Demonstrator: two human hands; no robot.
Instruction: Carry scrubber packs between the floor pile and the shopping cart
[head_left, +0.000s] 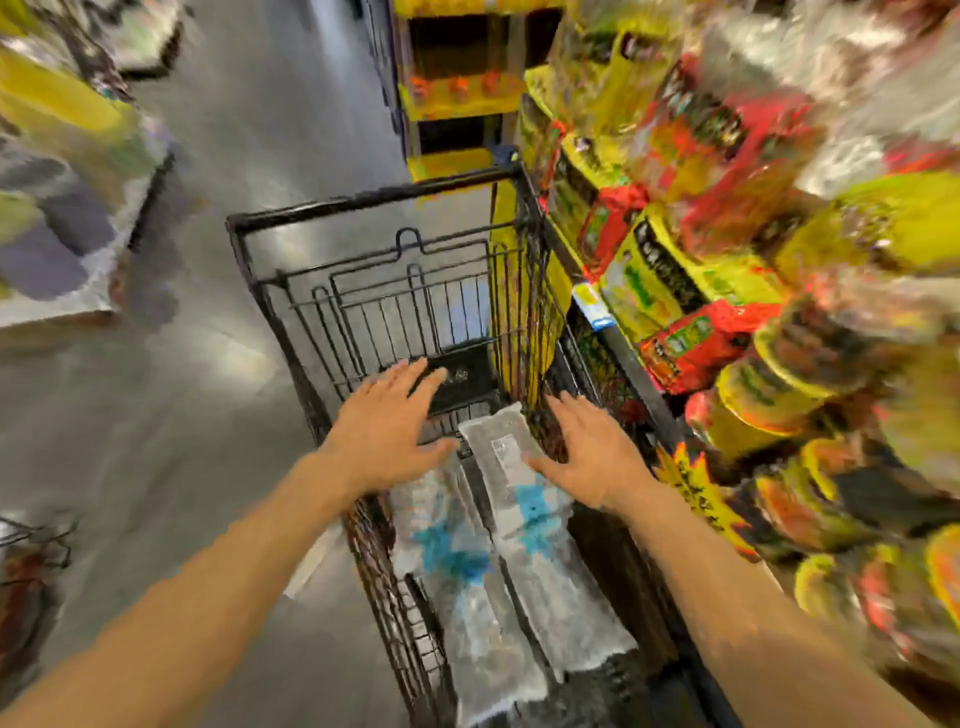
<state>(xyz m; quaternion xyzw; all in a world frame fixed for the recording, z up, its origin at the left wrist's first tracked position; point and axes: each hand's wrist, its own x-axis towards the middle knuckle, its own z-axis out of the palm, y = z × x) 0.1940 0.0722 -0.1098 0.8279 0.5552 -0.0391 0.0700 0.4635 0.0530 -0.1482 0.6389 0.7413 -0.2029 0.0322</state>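
Cart (363, 200): black wire shopping cart with thin straight bars and a thick rim. It is long and narrow and runs from 6 o'clock up to 12 o'clock.
Packages: two long, flat plastic packages lie side by side in the cart. They are clear to grey and shiny, each with a blue printed mark. The left package (467, 587) looks wrinkled; the right package (540, 525) is smoother and carries a small white label near its far end.
Black flap (462, 382): a dark, flat panel on the wire part at the far end of the packages, at about 12 o'clock from them.
Left hand (387, 428): fingers straight and spread, palm down, holding nothing. It hovers over the cart's left rim, and its fingertips reach toward the black flap. The far end of the right package is at about 3 o'clock from it, just beside the thumb; the left package is at about 5 o'clock, near the wrist.
Right hand (592, 454): fingers also straight and spread, palm down, holding nothing. Its thumb is just over the right package's edge; I cannot tell if it touches. The package is at about 9 o'clock from the palm.
Shelf (623, 353): at 3 o'clock of the cart, full of yellow and red packets and round tubs, very blurred.
Floor (234, 130): grey, smooth and shiny.
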